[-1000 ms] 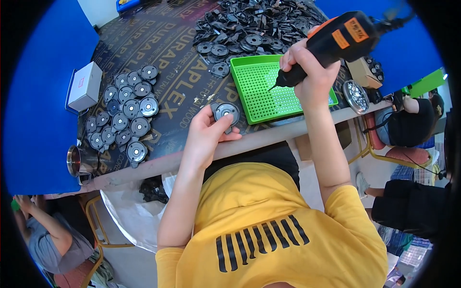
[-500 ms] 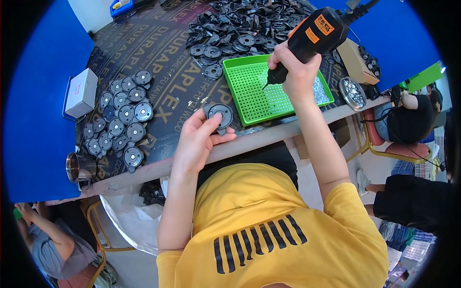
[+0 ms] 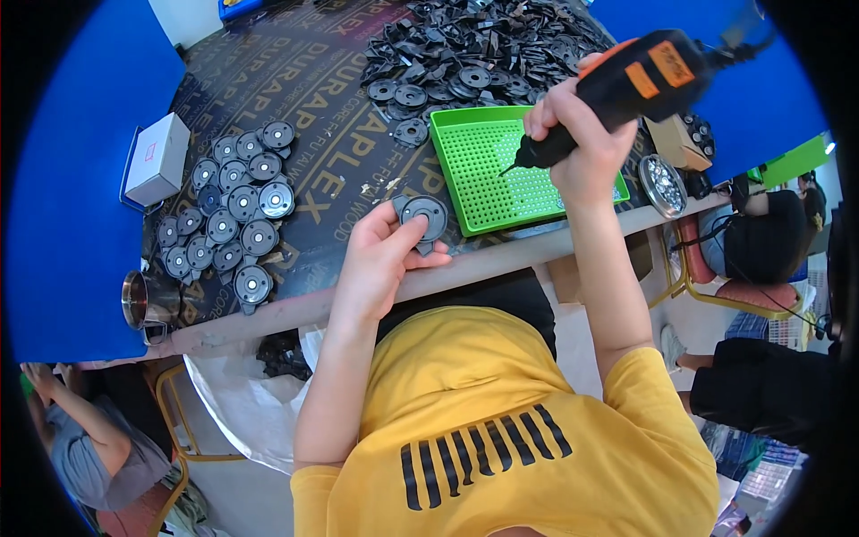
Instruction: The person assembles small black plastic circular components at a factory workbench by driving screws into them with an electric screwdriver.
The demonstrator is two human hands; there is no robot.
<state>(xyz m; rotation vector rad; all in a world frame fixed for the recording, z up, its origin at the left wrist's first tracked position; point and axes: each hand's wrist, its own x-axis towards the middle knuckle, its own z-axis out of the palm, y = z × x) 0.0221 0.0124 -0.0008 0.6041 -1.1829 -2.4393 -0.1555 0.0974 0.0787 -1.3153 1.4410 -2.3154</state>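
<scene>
Near the front edge of the table, my left hand (image 3: pixel 386 249) pinches a round black plastic part (image 3: pixel 426 213), thumb on its face and fingers beneath. My right hand (image 3: pixel 586 143) is wrapped round a black electric screwdriver (image 3: pixel 631 89) with orange labels. The screwdriver's thin bit (image 3: pixel 508 170) points down and left, over a green perforated tray (image 3: pixel 474 224) and apart from the held part. Small shiny pieces lie in the tray, partly hidden by my right hand and wrist.
Similar round parts (image 3: pixel 242 201) cluster at the left, beside a white box (image 3: pixel 157 159) and a metal cup (image 3: pixel 136 300). Black parts (image 3: pixel 474 54) heap up at the back. A dish of shiny pieces (image 3: pixel 663 186) and a cardboard box (image 3: pixel 677 143) stand right. Other people sit at both sides.
My right hand has moved a little to the right with the screwdriver, which now tilts more sideways. My left hand keeps its pinch on the round part; the whole view has shifted slightly.
</scene>
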